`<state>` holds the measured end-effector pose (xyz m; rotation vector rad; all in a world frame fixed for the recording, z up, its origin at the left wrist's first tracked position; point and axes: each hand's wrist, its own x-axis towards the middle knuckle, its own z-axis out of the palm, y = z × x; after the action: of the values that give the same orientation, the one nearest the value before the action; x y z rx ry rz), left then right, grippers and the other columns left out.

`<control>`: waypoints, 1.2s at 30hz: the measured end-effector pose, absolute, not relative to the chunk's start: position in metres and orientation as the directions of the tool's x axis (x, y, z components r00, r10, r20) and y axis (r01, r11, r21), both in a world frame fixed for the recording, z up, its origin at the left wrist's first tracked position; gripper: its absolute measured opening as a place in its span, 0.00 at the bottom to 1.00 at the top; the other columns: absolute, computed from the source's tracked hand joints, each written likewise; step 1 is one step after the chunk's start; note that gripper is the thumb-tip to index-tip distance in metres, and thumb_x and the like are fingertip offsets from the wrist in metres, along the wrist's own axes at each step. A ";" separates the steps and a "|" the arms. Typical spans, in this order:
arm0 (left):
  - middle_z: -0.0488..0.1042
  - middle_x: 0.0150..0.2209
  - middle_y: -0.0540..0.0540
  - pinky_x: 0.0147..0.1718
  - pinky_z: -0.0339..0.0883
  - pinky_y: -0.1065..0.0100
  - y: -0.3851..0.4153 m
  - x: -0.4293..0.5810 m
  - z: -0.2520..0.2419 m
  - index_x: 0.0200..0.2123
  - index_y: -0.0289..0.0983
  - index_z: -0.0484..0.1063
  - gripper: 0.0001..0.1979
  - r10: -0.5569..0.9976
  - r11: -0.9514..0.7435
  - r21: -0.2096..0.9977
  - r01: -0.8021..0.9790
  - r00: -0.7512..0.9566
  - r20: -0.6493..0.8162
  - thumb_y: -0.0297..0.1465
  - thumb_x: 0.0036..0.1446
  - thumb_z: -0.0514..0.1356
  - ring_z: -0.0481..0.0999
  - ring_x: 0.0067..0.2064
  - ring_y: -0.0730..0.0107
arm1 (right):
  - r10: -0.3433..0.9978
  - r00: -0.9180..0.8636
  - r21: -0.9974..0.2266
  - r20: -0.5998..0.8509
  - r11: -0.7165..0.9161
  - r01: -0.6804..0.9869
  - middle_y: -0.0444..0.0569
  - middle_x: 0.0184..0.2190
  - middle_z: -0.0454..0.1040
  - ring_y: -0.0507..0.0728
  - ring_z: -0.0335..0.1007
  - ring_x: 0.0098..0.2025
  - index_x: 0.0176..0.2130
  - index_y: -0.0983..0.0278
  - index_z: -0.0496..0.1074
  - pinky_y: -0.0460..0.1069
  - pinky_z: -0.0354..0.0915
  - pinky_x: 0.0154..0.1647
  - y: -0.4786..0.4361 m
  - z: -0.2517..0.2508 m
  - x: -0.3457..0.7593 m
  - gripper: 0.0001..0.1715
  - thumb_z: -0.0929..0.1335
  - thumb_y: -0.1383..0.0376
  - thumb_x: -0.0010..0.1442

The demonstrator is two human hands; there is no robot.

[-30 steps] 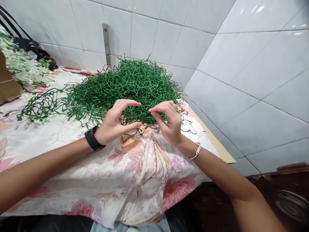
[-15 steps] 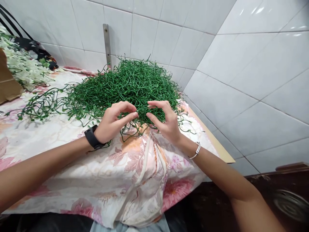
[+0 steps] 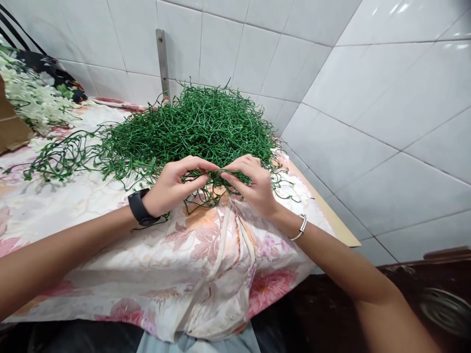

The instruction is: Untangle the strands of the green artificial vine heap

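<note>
Both hands pinch shut on one thin green plastic stem (image 3: 218, 172): left hand (image 3: 172, 185) and right hand (image 3: 254, 189) meet fingertip to fingertip. The stem sits at the near edge of the big tangled heap of green wiry stems (image 3: 191, 125), on the floral cloth-covered table (image 3: 110, 240). White artificial flowers (image 3: 31, 100) lie far left.

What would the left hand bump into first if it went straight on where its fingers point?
Probably the right hand: the left hand points at its fingertips, with only thin green stems between them.
</note>
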<state>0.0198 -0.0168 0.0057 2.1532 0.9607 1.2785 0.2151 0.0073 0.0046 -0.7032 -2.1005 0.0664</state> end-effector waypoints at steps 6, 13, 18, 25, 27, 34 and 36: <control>0.74 0.31 0.48 0.35 0.63 0.69 -0.017 0.021 0.005 0.32 0.35 0.72 0.07 0.784 -0.620 0.708 0.340 0.311 0.537 0.31 0.49 0.59 0.71 0.33 0.71 | 0.502 -0.433 -0.296 0.749 0.838 0.459 0.44 0.29 0.73 0.52 0.64 0.35 0.33 0.62 0.70 0.51 0.55 0.41 0.005 0.005 0.214 0.04 0.65 0.65 0.56; 0.73 0.29 0.48 0.32 0.62 0.70 -0.018 0.024 0.002 0.31 0.35 0.73 0.08 0.786 -0.617 0.718 0.322 0.285 0.548 0.34 0.48 0.61 0.69 0.32 0.72 | 0.474 -0.436 -0.278 0.765 0.854 0.440 0.44 0.30 0.73 0.52 0.64 0.35 0.33 0.63 0.69 0.51 0.56 0.40 0.003 0.005 0.212 0.03 0.65 0.66 0.56; 0.73 0.28 0.48 0.30 0.61 0.69 -0.016 0.023 0.000 0.30 0.36 0.73 0.06 0.771 -0.636 0.699 0.327 0.245 0.588 0.32 0.49 0.60 0.68 0.31 0.72 | 0.475 -0.467 -0.269 0.746 0.856 0.441 0.45 0.34 0.73 0.54 0.65 0.39 0.37 0.62 0.68 0.52 0.56 0.43 0.003 0.004 0.211 0.08 0.67 0.64 0.54; 0.72 0.29 0.47 0.34 0.61 0.67 -0.017 0.025 -0.002 0.30 0.35 0.71 0.05 0.756 -0.654 0.672 0.346 0.303 0.580 0.31 0.51 0.58 0.68 0.34 0.70 | 0.451 -0.470 -0.225 0.759 0.858 0.462 0.45 0.35 0.73 0.54 0.65 0.41 0.36 0.60 0.71 0.53 0.55 0.45 0.003 0.003 0.212 0.07 0.67 0.64 0.53; 0.72 0.30 0.46 0.35 0.61 0.67 -0.017 0.025 -0.002 0.31 0.36 0.71 0.06 0.747 -0.664 0.668 0.335 0.321 0.582 0.31 0.51 0.58 0.68 0.35 0.69 | 0.448 -0.483 -0.217 0.753 0.861 0.460 0.45 0.36 0.74 0.54 0.65 0.40 0.36 0.59 0.72 0.54 0.55 0.45 0.003 0.002 0.212 0.07 0.67 0.65 0.54; 0.73 0.30 0.46 0.36 0.62 0.66 -0.015 0.023 -0.003 0.33 0.36 0.72 0.07 0.726 -0.685 0.658 0.313 0.361 0.585 0.32 0.50 0.59 0.68 0.35 0.69 | 0.413 -0.505 -0.201 0.758 0.884 0.421 0.44 0.33 0.76 0.52 0.68 0.36 0.35 0.61 0.72 0.53 0.55 0.45 0.002 0.002 0.210 0.06 0.67 0.66 0.54; 0.73 0.31 0.46 0.36 0.62 0.66 -0.014 0.024 -0.004 0.33 0.36 0.73 0.08 0.730 -0.682 0.657 0.321 0.358 0.582 0.33 0.50 0.60 0.69 0.35 0.69 | 0.415 -0.495 -0.197 0.764 0.880 0.432 0.43 0.33 0.76 0.51 0.69 0.35 0.35 0.61 0.72 0.53 0.55 0.45 0.002 0.000 0.210 0.06 0.66 0.67 0.54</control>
<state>0.0238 -0.0145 -0.0036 2.1922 0.9149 1.2700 0.2096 0.0018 0.0003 -0.6088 -2.1485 -0.0251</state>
